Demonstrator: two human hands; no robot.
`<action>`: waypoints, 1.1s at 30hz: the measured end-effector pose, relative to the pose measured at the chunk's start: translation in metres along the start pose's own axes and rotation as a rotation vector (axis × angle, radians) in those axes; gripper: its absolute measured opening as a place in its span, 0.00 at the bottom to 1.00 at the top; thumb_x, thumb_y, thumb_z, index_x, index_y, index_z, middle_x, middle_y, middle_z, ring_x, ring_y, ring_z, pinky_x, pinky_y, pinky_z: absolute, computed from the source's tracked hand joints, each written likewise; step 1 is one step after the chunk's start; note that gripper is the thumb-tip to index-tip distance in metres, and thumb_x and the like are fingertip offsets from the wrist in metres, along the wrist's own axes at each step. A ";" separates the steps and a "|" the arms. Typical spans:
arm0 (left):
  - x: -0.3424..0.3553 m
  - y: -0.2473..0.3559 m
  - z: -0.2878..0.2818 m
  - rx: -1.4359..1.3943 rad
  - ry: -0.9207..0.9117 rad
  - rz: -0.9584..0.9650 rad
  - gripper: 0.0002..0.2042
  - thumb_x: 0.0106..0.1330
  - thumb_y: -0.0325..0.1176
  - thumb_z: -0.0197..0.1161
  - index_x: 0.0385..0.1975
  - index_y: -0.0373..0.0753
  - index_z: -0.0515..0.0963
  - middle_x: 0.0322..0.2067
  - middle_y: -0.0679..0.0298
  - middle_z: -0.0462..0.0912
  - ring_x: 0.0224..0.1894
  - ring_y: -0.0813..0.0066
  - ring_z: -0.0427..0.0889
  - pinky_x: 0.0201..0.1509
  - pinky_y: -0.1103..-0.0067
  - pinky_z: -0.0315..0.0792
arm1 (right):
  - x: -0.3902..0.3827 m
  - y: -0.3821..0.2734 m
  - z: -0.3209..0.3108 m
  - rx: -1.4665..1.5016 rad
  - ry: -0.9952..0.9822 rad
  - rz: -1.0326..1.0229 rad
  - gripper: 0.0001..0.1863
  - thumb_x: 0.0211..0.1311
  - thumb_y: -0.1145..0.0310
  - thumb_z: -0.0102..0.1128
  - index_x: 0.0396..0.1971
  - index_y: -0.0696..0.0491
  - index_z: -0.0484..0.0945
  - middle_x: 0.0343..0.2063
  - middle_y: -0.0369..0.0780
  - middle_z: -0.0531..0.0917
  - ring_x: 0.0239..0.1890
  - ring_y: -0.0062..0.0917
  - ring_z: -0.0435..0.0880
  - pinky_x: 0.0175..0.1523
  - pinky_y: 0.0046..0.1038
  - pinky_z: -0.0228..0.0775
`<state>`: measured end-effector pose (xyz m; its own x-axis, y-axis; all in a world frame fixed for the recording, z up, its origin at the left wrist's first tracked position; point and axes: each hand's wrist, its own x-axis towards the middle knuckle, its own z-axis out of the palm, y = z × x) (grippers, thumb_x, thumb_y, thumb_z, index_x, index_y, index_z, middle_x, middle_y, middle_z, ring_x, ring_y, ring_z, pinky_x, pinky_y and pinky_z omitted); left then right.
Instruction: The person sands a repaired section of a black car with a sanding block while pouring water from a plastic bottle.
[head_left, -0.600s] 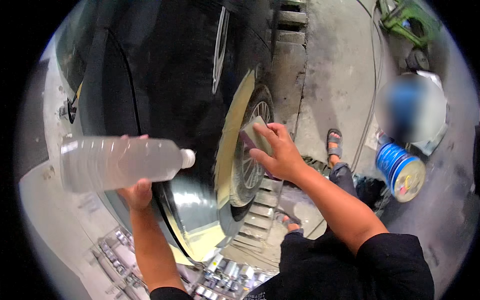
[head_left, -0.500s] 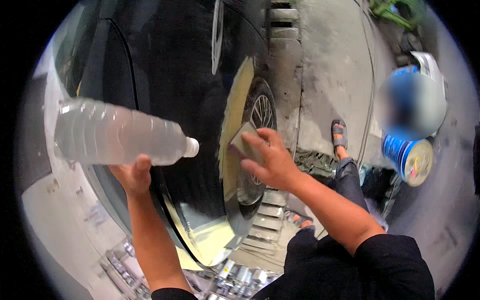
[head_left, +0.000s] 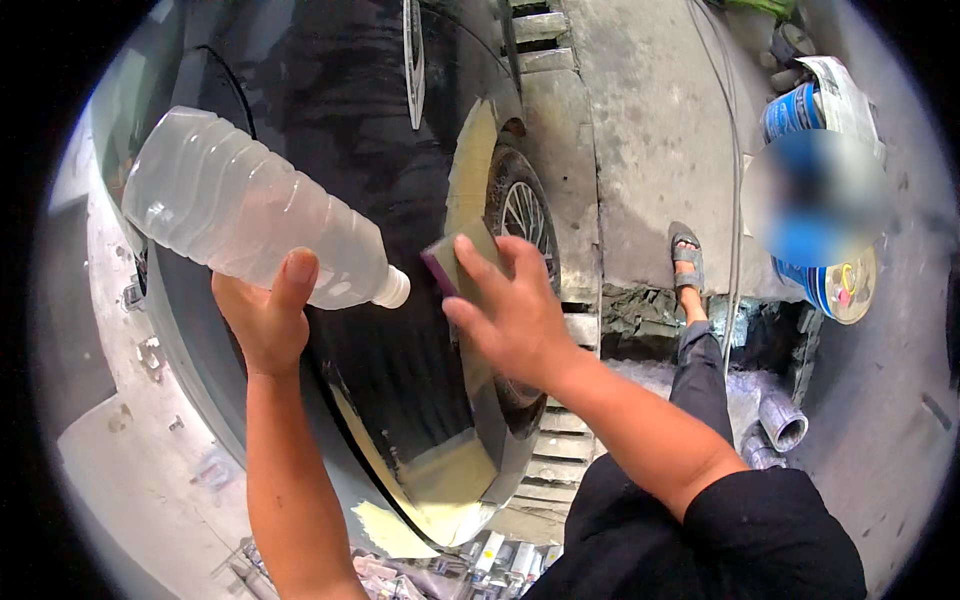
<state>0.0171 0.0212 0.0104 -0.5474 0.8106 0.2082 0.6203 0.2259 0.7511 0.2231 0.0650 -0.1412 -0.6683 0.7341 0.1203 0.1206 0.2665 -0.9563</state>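
My left hand (head_left: 265, 320) is wrapped around a large clear plastic bottle (head_left: 250, 200), which is tilted with its pale neck pointing down to the right over the black car (head_left: 320, 110). Whether the neck is capped, I cannot tell. In my right hand (head_left: 525, 320) is a flat sanding block (head_left: 481, 238), olive on its face with a purple edge. The block is at the side of a long pale yellow filler patch (head_left: 473, 165) above the wheel (head_left: 526, 215); I cannot tell whether it touches the panel. Another pale yellow patch (head_left: 440, 480) covers the panel's near corner.
Blue buckets (head_left: 792, 112) stand at the right beside a blurred round spot. A cable (head_left: 735, 150) runs along the concrete floor. Slatted gratings (head_left: 560, 445) lie beside the wheel, with a broken pit (head_left: 640, 320) near my foot. Several small parts (head_left: 510, 560) lie below the car's corner.
The bottle has tipped more steeply, its base rising and its neck shifting slightly right. My right hand has moved a little left with the sanding block, off the yellow patch toward the black panel.
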 end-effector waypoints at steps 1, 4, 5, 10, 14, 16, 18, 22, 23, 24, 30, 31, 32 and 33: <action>0.001 0.000 0.000 0.006 -0.006 -0.005 0.32 0.56 0.52 0.73 0.50 0.30 0.75 0.43 0.61 0.80 0.46 0.70 0.78 0.54 0.74 0.70 | 0.000 -0.001 0.000 -0.002 0.006 0.011 0.31 0.58 0.58 0.66 0.63 0.45 0.70 0.53 0.55 0.67 0.52 0.52 0.70 0.57 0.46 0.65; 0.003 -0.002 -0.004 0.049 -0.016 0.001 0.32 0.57 0.52 0.72 0.50 0.30 0.75 0.43 0.60 0.80 0.47 0.69 0.78 0.54 0.73 0.70 | -0.055 -0.012 0.002 -0.001 -0.062 -0.028 0.33 0.57 0.58 0.68 0.64 0.44 0.70 0.53 0.55 0.67 0.52 0.51 0.70 0.57 0.45 0.65; 0.002 -0.004 -0.005 0.068 -0.017 0.007 0.32 0.57 0.53 0.72 0.50 0.30 0.75 0.44 0.60 0.80 0.47 0.69 0.78 0.54 0.73 0.70 | -0.074 -0.015 0.003 0.028 -0.087 -0.052 0.34 0.56 0.59 0.68 0.64 0.43 0.70 0.53 0.54 0.67 0.52 0.50 0.70 0.58 0.45 0.65; 0.004 -0.005 -0.003 0.067 0.022 0.001 0.33 0.57 0.54 0.71 0.50 0.30 0.75 0.44 0.59 0.80 0.47 0.67 0.79 0.55 0.71 0.70 | -0.009 -0.012 0.001 0.003 -0.005 -0.019 0.33 0.57 0.59 0.67 0.64 0.45 0.68 0.52 0.56 0.67 0.50 0.51 0.71 0.56 0.45 0.66; 0.006 -0.005 0.000 0.069 0.033 -0.015 0.33 0.57 0.54 0.71 0.51 0.30 0.75 0.44 0.58 0.80 0.48 0.67 0.79 0.55 0.71 0.70 | 0.019 -0.004 0.004 -0.026 0.094 0.004 0.32 0.59 0.59 0.65 0.64 0.46 0.67 0.50 0.58 0.68 0.48 0.53 0.71 0.53 0.47 0.67; 0.005 -0.005 -0.002 0.080 0.022 -0.002 0.33 0.57 0.54 0.71 0.51 0.30 0.75 0.44 0.58 0.80 0.48 0.66 0.79 0.55 0.71 0.70 | -0.041 -0.017 0.006 -0.024 0.009 -0.033 0.34 0.57 0.59 0.67 0.64 0.47 0.68 0.50 0.57 0.68 0.49 0.53 0.71 0.55 0.47 0.66; 0.003 -0.005 -0.003 0.093 0.014 0.011 0.33 0.57 0.54 0.71 0.50 0.30 0.75 0.44 0.58 0.80 0.47 0.66 0.79 0.55 0.71 0.70 | -0.062 -0.024 0.006 -0.006 -0.040 -0.033 0.35 0.55 0.59 0.69 0.63 0.47 0.69 0.51 0.56 0.68 0.51 0.53 0.70 0.57 0.46 0.66; 0.005 -0.007 -0.004 0.118 0.013 0.038 0.33 0.57 0.55 0.70 0.50 0.30 0.75 0.44 0.58 0.80 0.47 0.66 0.79 0.55 0.72 0.70 | -0.011 -0.022 0.006 -0.027 0.028 0.055 0.33 0.58 0.56 0.67 0.62 0.50 0.71 0.51 0.56 0.69 0.52 0.51 0.70 0.59 0.43 0.64; 0.005 -0.007 -0.004 0.130 0.017 0.043 0.33 0.57 0.56 0.70 0.50 0.30 0.75 0.44 0.58 0.80 0.47 0.66 0.79 0.55 0.72 0.70 | 0.016 -0.016 0.006 -0.009 0.070 0.084 0.32 0.59 0.55 0.65 0.62 0.51 0.70 0.50 0.57 0.69 0.52 0.51 0.70 0.58 0.43 0.63; 0.005 -0.009 -0.004 0.130 0.011 0.029 0.33 0.57 0.56 0.70 0.50 0.30 0.75 0.44 0.58 0.80 0.47 0.66 0.79 0.55 0.72 0.70 | 0.029 -0.013 0.007 -0.023 0.094 0.105 0.32 0.59 0.55 0.65 0.62 0.51 0.70 0.50 0.57 0.69 0.52 0.51 0.69 0.58 0.42 0.63; 0.004 -0.008 -0.005 0.126 0.027 0.011 0.32 0.57 0.56 0.70 0.48 0.31 0.76 0.43 0.59 0.81 0.47 0.66 0.79 0.54 0.72 0.71 | -0.071 -0.033 0.011 0.014 -0.048 0.037 0.37 0.56 0.54 0.68 0.65 0.49 0.68 0.52 0.58 0.67 0.53 0.53 0.68 0.62 0.46 0.61; 0.004 -0.004 -0.001 0.124 0.033 0.011 0.32 0.57 0.56 0.70 0.48 0.31 0.77 0.43 0.59 0.81 0.47 0.66 0.79 0.54 0.71 0.71 | -0.069 -0.035 0.010 0.013 -0.018 0.005 0.36 0.58 0.55 0.67 0.65 0.47 0.68 0.51 0.57 0.67 0.51 0.53 0.69 0.61 0.47 0.62; 0.004 -0.001 -0.001 0.123 0.039 0.012 0.32 0.57 0.56 0.70 0.48 0.32 0.77 0.42 0.59 0.81 0.47 0.66 0.80 0.54 0.71 0.71 | -0.058 -0.030 0.013 -0.009 -0.002 0.038 0.35 0.58 0.55 0.67 0.65 0.47 0.68 0.50 0.57 0.67 0.51 0.53 0.69 0.60 0.47 0.63; 0.005 -0.002 -0.001 0.121 0.023 0.006 0.32 0.57 0.56 0.70 0.48 0.32 0.77 0.42 0.59 0.81 0.47 0.66 0.80 0.54 0.71 0.71 | -0.027 -0.029 0.012 -0.035 0.011 0.074 0.35 0.58 0.55 0.66 0.65 0.48 0.68 0.50 0.57 0.67 0.51 0.53 0.69 0.60 0.47 0.63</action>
<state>0.0132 0.0241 0.0106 -0.5557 0.7996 0.2278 0.6858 0.2859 0.6693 0.2292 0.0300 -0.1201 -0.6486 0.7593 0.0524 0.1953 0.2326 -0.9528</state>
